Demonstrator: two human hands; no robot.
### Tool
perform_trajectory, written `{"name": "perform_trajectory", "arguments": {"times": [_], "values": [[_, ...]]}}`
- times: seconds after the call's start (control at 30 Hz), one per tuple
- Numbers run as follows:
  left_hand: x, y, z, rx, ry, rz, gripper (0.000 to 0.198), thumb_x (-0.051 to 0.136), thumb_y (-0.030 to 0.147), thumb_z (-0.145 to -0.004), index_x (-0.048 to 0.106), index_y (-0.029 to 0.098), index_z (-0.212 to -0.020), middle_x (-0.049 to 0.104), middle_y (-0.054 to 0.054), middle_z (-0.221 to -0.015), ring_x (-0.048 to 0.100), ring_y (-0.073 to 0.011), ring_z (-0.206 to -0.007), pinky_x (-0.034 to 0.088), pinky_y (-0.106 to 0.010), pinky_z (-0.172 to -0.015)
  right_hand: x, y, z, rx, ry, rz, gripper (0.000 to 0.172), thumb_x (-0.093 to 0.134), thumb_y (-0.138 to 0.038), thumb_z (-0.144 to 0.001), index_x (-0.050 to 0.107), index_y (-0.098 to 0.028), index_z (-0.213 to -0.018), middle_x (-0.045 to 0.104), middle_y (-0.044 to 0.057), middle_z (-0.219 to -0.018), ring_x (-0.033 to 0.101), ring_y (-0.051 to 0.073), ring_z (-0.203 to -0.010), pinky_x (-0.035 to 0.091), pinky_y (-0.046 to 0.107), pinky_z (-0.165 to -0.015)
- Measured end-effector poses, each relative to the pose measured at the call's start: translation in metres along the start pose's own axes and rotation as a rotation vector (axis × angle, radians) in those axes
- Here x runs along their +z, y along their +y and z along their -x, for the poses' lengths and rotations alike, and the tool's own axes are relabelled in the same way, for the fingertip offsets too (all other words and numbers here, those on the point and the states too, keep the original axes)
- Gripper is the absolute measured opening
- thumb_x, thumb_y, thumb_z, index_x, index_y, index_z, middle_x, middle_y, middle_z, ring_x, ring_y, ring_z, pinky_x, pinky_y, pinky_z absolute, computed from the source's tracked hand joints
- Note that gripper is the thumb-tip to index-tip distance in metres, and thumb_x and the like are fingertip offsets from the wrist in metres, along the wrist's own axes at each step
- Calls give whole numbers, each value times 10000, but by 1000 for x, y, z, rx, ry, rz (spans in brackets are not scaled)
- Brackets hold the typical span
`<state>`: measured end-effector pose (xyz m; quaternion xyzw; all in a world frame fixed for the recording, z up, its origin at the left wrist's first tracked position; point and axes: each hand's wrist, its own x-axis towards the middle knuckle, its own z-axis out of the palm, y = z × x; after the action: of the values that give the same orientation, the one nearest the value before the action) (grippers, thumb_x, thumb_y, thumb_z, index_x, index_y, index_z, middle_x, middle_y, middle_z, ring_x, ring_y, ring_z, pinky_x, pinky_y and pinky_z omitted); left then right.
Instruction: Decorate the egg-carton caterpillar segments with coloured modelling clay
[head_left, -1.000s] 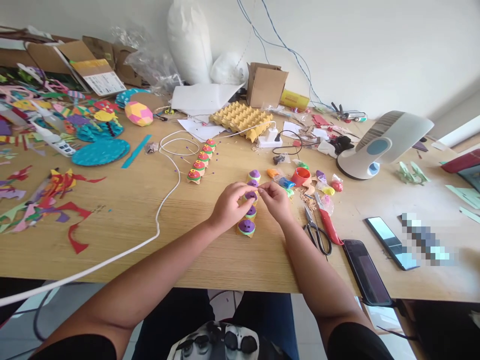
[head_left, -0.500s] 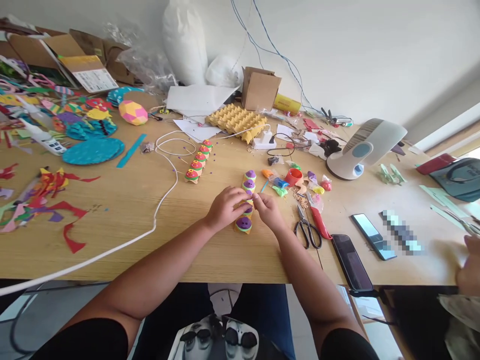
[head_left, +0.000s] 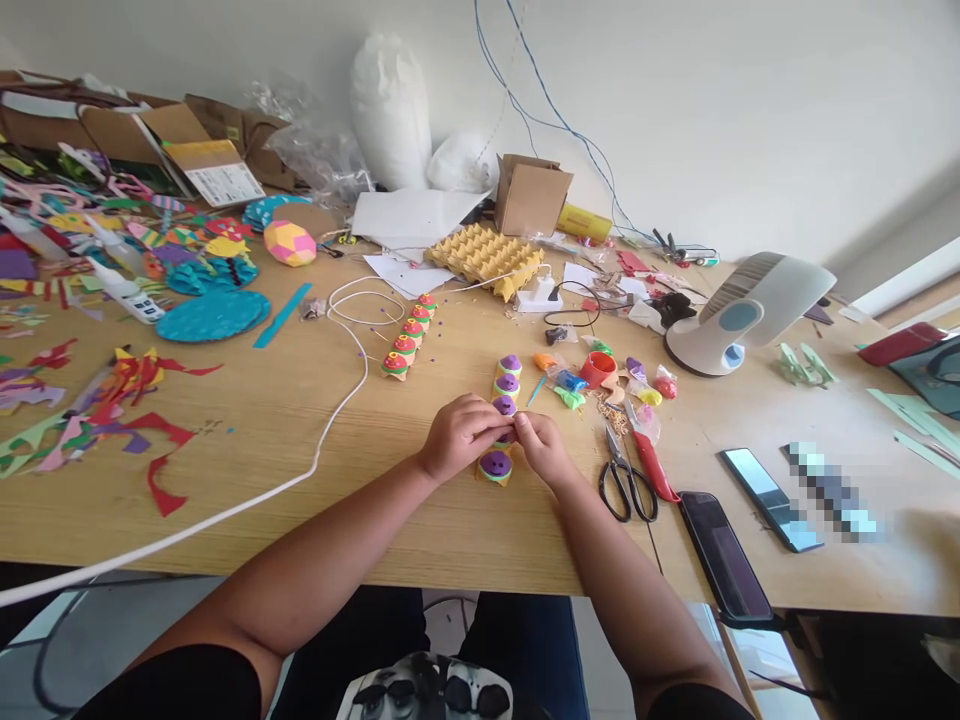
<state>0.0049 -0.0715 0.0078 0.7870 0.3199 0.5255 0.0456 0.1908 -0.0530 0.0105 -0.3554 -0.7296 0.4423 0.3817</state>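
Observation:
An egg-carton strip topped with purple clay mounds [head_left: 496, 464], ringed in green and yellow, lies lengthwise in front of me. My left hand [head_left: 465, 438] comes over it from the left, fingers curled and pressed together. From the right, my right hand [head_left: 543, 447] meets it, thumb and fingers pinched. The fingertips of both hands touch or nearly touch above the fourth mound, which they partly cover. Whatever they pinch is too small or hidden to make out. Small dark dots mark some of the mounds. A second strip with red and green mounds [head_left: 405, 345] stands farther back, left.
Scissors [head_left: 628, 480], a red-handled knife [head_left: 654, 465] and a phone [head_left: 724, 555] lie right of my hands. Bagged clay [head_left: 571, 381] and a red tape roll [head_left: 598, 370] sit behind. A white cable [head_left: 315, 440] crosses the left; a fan [head_left: 739, 320] stands right.
My hands have moved nearer to me along the strip, from the third mound to the fourth. The view has shifted slightly, and another person's hand at the right edge is out of sight.

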Motion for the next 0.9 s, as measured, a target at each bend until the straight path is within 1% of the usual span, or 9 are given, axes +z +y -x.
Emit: {"name": "perform_trajectory", "arguments": {"times": [0.07,0.13,0.2,0.27,0.37,0.53,0.67,0.9], "values": [[-1,-1,0,-15,3,2,79,694,208,-924,734,204,-993,744,-24,-860,638,-148,-811,526,-296,-765,-1,-1,-1,43,-33,-117,528,549,-669,-920,619,-179,-736,614,18,-684,541,129,-638,439,261,-618],[-1,-1,0,-33,-1,7,63,694,200,-921,731,199,-972,737,-26,-859,637,-147,-811,529,-299,-775,-3,-1,-2,107,-62,-259,442,673,-623,-862,632,-186,-809,649,13,-728,580,134,-671,473,260,-642],[1,-1,0,-50,-4,12,59,693,194,-918,730,200,-964,732,-27,-867,642,-149,-821,533,-301,-782,-4,1,-3,161,-71,-371,405,739,-580,-827,623,-192,-825,659,4,-738,599,129,-680,491,257,-656],[3,-2,0,-72,-3,24,79,689,187,-917,730,206,-982,729,-30,-884,648,-152,-840,540,-303,-791,-6,3,-4,189,-64,-431,383,772,-545,-808,618,-195,-822,661,-3,-743,608,123,-686,498,253,-666],[6,-2,1,-102,-7,37,120,690,174,-913,726,209,-1022,730,-36,-918,652,-157,-873,546,-310,-810,-9,7,-4,210,-38,-458,359,810,-502,-785,628,-195,-823,653,-15,-743,596,109,-678,490,239,-658],[7,-4,2,-74,-18,21,190,684,162,-919,724,218,-1096,734,-42,-928,644,-160,-871,542,-317,-802,-11,11,-2,238,-28,-486,343,849,-457,-751,646,-184,-803,662,-17,-739,596,97,-669,480,225,-651],[7,-2,2,-69,-27,34,169,696,174,-915,738,232,-1068,729,-30,-898,640,-153,-852,537,-308,-781,-11,12,-1,268,-12,-514,358,877,-445,-715,643,-187,-799,685,-18,-737,626,103,-675,498,230,-667],[9,-2,0,-52,-20,32,164,692,182,-920,749,252,-1057,716,-20,-867,634,-144,-829,540,-296,-767,-12,13,0,289,6,-505,388,894,-476,-672,646,-198,-783,714,-7,-736,644,124,-666,526,254,-658]]}}
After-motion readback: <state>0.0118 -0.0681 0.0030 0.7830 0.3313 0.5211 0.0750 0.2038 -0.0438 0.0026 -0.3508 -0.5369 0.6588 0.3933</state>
